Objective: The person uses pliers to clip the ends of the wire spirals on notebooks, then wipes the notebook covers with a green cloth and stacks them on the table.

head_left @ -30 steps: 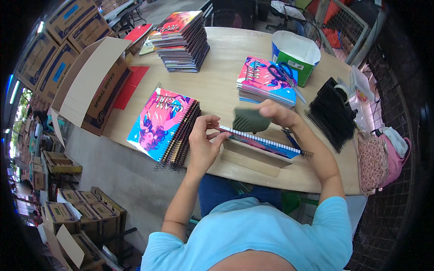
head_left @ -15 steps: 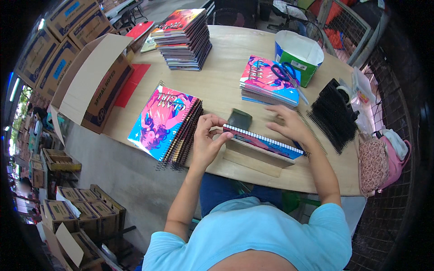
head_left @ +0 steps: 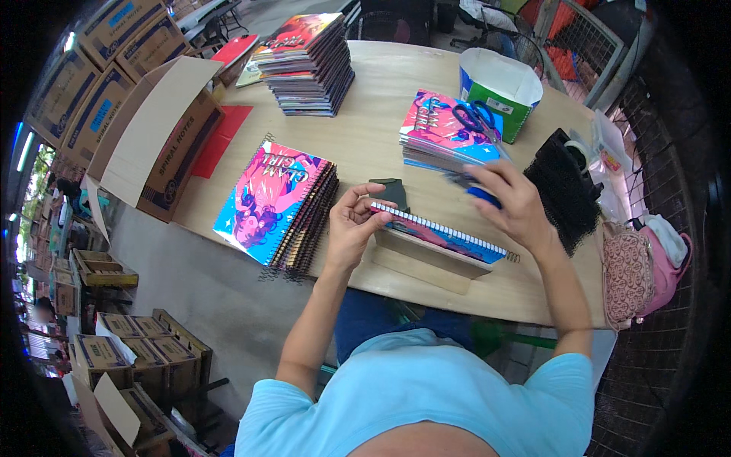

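My left hand [head_left: 352,227] pinches the left end of a notebook [head_left: 445,234] between thumb and fingers. The notebook stands on its edge, punched spine upward, against a low wooden stand [head_left: 426,270]. A wire coil [head_left: 513,258] sticks out past the spine's right end. Above and right of the spine, my right hand [head_left: 519,202] is closed on a blue-handled tool [head_left: 485,196]; motion blurs its grey tip, so its kind is unclear. A small dark green block [head_left: 391,192] sits behind my left fingers.
Coil-bound notebooks [head_left: 274,198] are stacked at left, a tall book stack [head_left: 308,68] behind. Scissors [head_left: 478,120] lie on more notebooks [head_left: 426,141] near a green-and-white carton [head_left: 502,95]. Black coils [head_left: 560,194] and a patterned pouch [head_left: 628,278] are at right; an opened cardboard box [head_left: 179,152] stands left.
My right hand has risen from an open pose near the spine and now carries the blue-handled tool. The coil's end shows more clearly. My left hand keeps its pinch on the notebook.
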Demonstrator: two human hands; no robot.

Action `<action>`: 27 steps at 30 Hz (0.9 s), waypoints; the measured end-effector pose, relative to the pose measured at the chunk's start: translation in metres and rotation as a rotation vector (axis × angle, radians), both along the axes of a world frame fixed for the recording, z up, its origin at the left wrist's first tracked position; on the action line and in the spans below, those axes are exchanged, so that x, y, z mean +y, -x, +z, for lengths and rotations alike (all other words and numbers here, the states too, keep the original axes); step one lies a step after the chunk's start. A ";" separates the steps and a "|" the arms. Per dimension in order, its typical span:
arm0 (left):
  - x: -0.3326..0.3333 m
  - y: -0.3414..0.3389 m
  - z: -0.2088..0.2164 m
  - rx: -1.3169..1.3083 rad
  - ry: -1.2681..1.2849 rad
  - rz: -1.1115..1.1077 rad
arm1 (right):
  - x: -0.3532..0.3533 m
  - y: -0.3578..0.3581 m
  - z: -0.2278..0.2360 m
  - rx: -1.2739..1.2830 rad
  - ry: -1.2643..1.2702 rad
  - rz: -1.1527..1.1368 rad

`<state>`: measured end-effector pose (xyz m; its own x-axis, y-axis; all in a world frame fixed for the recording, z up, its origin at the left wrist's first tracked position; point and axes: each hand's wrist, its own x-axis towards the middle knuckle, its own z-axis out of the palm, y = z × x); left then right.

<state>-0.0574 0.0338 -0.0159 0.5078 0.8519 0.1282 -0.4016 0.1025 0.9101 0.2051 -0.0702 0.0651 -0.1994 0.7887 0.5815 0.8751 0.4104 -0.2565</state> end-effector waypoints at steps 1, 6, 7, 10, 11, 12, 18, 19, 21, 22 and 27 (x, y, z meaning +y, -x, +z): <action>0.001 0.001 0.000 0.006 0.012 -0.008 | 0.011 0.015 0.019 -0.132 -0.022 0.056; 0.003 0.000 -0.002 -0.028 -0.011 -0.015 | 0.058 0.061 0.063 -0.673 -0.253 0.329; 0.004 -0.001 -0.002 -0.038 -0.019 -0.020 | 0.064 0.063 0.064 -0.733 -0.285 0.363; 0.006 -0.001 -0.005 -0.063 -0.018 -0.024 | 0.070 0.072 0.065 -0.829 -0.341 0.431; 0.006 -0.001 -0.006 -0.072 -0.014 -0.024 | 0.071 0.074 0.066 -0.849 -0.353 0.448; 0.007 0.000 -0.007 -0.054 -0.014 -0.024 | 0.069 0.075 0.067 -0.859 -0.293 0.417; 0.002 -0.003 -0.006 -0.010 -0.080 0.065 | 0.057 0.067 0.056 -0.133 0.820 0.146; 0.000 -0.003 -0.005 -0.005 -0.074 0.069 | 0.053 0.055 0.045 -0.042 0.696 0.143; -0.003 -0.005 0.004 0.145 -0.337 0.233 | 0.041 0.032 0.025 0.136 0.440 0.140; -0.010 -0.007 0.018 0.296 -0.601 0.395 | 0.032 0.017 0.008 0.224 0.382 0.003; -0.029 -0.021 0.063 0.705 -1.421 0.234 | -0.018 -0.046 -0.116 0.184 0.432 -0.518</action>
